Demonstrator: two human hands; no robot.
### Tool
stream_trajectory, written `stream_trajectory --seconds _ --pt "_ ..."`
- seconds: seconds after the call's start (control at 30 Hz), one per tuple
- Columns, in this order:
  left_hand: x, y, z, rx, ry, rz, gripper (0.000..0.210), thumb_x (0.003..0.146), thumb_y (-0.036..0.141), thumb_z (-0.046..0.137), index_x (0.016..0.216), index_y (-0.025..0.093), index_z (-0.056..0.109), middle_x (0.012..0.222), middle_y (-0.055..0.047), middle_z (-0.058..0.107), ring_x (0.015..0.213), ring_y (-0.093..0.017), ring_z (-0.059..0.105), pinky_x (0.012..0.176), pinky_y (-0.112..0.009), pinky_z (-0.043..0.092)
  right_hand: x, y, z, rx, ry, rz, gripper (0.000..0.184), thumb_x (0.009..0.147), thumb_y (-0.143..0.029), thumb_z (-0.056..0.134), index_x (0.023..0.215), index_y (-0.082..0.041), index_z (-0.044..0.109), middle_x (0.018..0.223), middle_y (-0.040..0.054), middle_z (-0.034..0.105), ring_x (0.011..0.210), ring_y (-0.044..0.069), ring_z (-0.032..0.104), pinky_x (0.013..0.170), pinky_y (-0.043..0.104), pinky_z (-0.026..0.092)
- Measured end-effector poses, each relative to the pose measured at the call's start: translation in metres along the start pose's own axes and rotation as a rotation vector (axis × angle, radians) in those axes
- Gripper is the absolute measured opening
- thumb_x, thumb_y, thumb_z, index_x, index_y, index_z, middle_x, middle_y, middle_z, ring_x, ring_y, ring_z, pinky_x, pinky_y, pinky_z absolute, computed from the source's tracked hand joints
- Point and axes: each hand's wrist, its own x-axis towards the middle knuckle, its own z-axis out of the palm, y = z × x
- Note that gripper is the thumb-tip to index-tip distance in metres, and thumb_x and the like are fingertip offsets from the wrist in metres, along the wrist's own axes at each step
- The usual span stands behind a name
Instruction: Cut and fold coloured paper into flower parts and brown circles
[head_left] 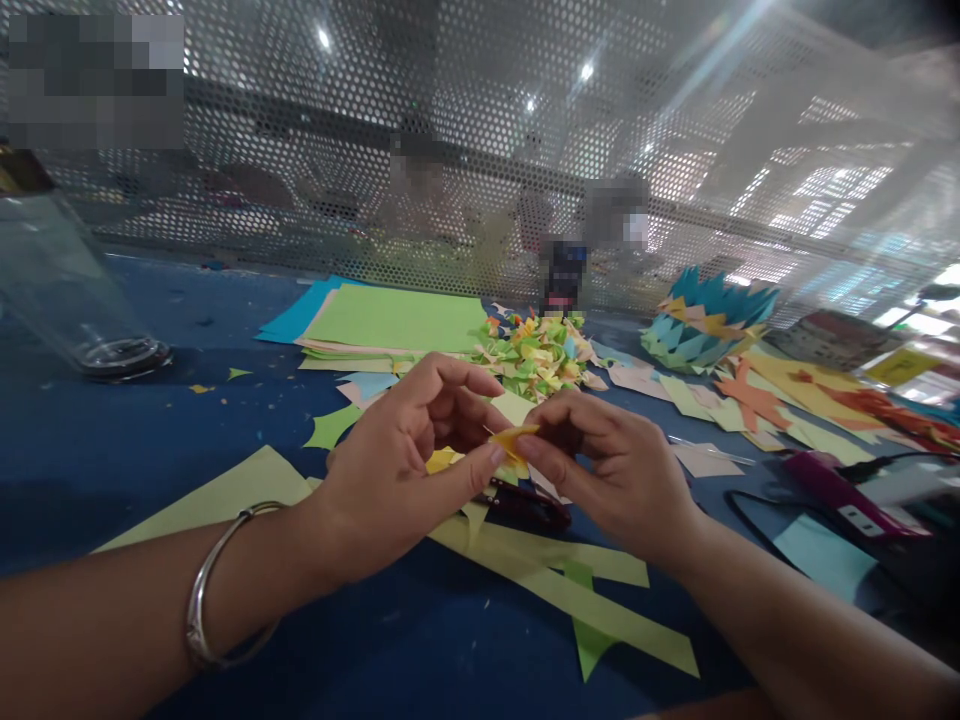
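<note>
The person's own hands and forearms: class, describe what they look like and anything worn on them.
Both the left hand and the right hand are ungloved, and no ring shows on the visible fingers. No sleeve covers the visible forearms. The left wrist wears a narrow, rounded, silver-coloured bangle; the right wrist shows none.

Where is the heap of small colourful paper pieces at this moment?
In the head view, the heap lies slightly right of centre, beyond the right hand and immediately right of the stacked paper sheets.
</note>
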Motion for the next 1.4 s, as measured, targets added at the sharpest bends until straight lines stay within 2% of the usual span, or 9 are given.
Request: stream_trajectory --seconds 0.13,0.43,0.77,1.03,1.4 --pt "-0.0004 0.0003 0.0003 0.042 0.005 0.009 0.033 0.086 0.016 0.066 0.112 0.023 0.048 0.099 -0.002 0.063 0.088 -0.014 0.064 0.077 -0.026 0.053 -0.0001 0.0007 0.0001 -0.021 0.003 -0.002 0.008 0.092 -0.027 0.065 0.089 -0.02 0.062 0.073 -0.0027 0.057 0.059 0.009 0.051 0.056 0.024 0.042" --pt "0.0054 -0.0004 0.0038 -0.17 0.075 -0.288 0.034 0.081 0.018 0.069 0.107 0.022 0.049 0.082 0.003 0.062 0.071 -0.011 0.062 0.067 -0.024 0.051 0.0023 0.0032 0.0004 -0.164 0.001 -0.096 0.009 0.093 -0.027 0.062 0.087 -0.02 0.06 0.075 0.0 0.058 0.067 0.013 0.053 0.062 0.027 0.042" --pt "0.0054 -0.0009 0.006 -0.158 0.129 -0.382 0.028 0.08 0.021 0.071 0.098 0.02 0.051 0.068 0.004 0.064 0.062 -0.011 0.063 0.062 -0.023 0.051 0.0012 0.0038 0.0006 -0.148 -0.048 -0.072 0.007 0.092 -0.026 0.062 0.089 -0.02 0.061 0.076 -0.0008 0.059 0.067 0.011 0.054 0.062 0.026 0.043" --pt "0.0066 -0.0031 0.0049 -0.128 0.161 -0.369 0.025 0.079 0.02 0.073 0.095 0.019 0.054 0.067 0.004 0.064 0.062 -0.01 0.063 0.063 -0.022 0.051 0.0012 0.0046 0.0018 -0.073 -0.062 0.044 0.011 0.093 -0.03 0.063 0.09 -0.02 0.063 0.072 -0.0023 0.057 0.061 0.01 0.05 0.056 0.024 0.04" --pt "0.0056 -0.0067 0.0046 -0.062 0.17 -0.308 0.022 0.079 0.023 0.074 0.09 0.017 0.055 0.073 0.003 0.062 0.067 -0.009 0.061 0.065 -0.022 0.05 0.0026 0.0012 0.0029 -0.061 -0.082 0.07 0.014 0.094 -0.029 0.061 0.085 -0.018 0.064 0.072 -0.0021 0.056 0.063 0.009 0.049 0.057 0.022 0.039"
